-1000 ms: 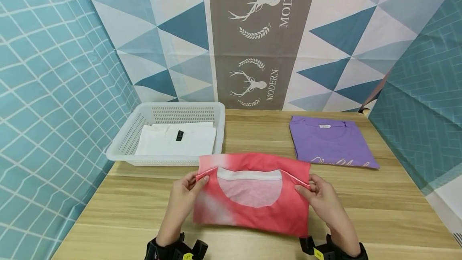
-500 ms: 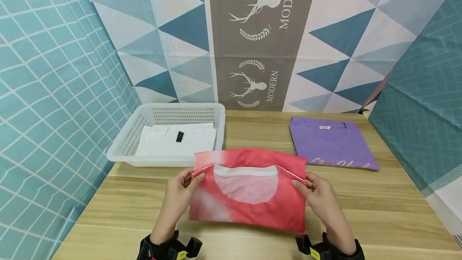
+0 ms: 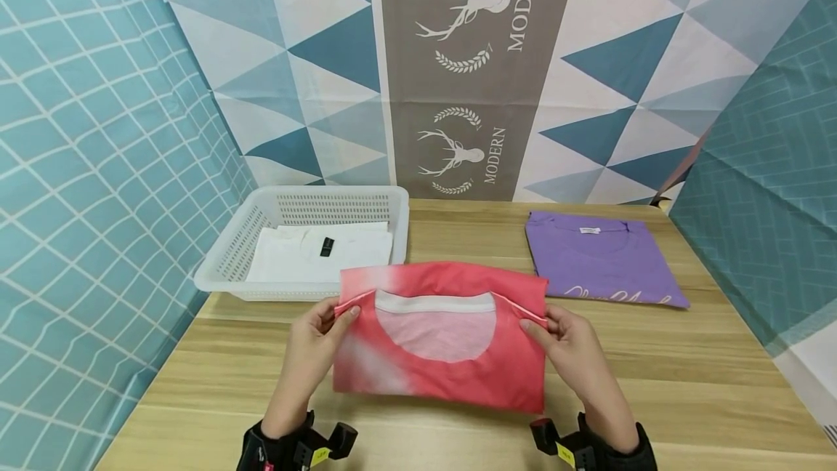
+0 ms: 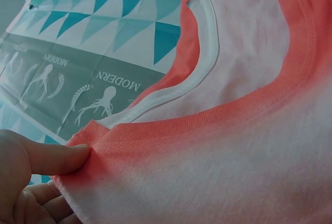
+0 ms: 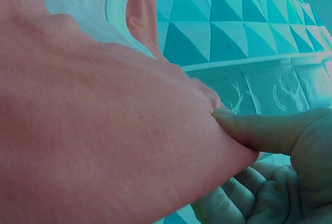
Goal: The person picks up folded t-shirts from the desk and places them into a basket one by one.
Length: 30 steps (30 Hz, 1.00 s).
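Observation:
A folded red T-shirt [image 3: 445, 376] with pale patches is stretched between both hands, its wide neckline and white inner neck band facing up. My left hand [image 3: 314, 340] pinches the shirt's left shoulder edge, thumb on top and fingers beneath. At the opposite shoulder, my right hand [image 3: 572, 347] pinches the cloth in the same manner. The left wrist view shows the thumb pressed on the shirt [image 4: 207, 151] beside the collar. In the right wrist view the thumb lies over the shirt's corner [image 5: 129, 125], with the other fingers curled below it.
A white plastic basket [image 3: 219, 283] holding a folded white T-shirt [image 3: 356, 256] stands at the back left, overlapped by the red shirt's upper edge. Toward the back right lies a folded purple T-shirt [image 3: 601, 256]. Patterned cloth walls enclose the wooden table [image 3: 706, 384] at the back and sides.
Both hands have carried the red T-shirt leftward and slightly up toward the basket, keeping their pinch on its shoulders. The basket and the purple T-shirt stay in place.

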Motion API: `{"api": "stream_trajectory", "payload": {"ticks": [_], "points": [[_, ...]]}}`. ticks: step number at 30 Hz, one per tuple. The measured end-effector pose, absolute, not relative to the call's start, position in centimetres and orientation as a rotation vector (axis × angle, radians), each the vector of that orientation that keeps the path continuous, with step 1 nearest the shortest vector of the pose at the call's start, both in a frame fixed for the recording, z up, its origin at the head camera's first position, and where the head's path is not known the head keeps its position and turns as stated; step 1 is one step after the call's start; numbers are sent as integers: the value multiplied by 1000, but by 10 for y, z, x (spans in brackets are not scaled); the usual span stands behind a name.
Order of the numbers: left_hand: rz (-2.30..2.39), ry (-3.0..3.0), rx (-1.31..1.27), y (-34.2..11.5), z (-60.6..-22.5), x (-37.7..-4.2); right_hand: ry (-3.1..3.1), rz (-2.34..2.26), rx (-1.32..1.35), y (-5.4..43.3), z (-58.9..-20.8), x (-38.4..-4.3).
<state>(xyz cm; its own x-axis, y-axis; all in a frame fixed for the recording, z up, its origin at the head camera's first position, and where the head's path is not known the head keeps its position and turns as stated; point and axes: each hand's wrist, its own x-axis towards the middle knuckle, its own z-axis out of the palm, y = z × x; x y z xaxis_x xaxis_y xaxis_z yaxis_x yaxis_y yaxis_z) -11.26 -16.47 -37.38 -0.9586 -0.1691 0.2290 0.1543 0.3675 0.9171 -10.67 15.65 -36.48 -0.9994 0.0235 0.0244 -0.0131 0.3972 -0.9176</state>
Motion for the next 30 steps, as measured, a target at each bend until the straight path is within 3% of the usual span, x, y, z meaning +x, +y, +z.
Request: {"api": "stream_trajectory", "payload": {"ticks": [30], "points": [[-1464,-2328,181,-214,-348,-130,-2541,1692,296,117,-340,-141]]}}
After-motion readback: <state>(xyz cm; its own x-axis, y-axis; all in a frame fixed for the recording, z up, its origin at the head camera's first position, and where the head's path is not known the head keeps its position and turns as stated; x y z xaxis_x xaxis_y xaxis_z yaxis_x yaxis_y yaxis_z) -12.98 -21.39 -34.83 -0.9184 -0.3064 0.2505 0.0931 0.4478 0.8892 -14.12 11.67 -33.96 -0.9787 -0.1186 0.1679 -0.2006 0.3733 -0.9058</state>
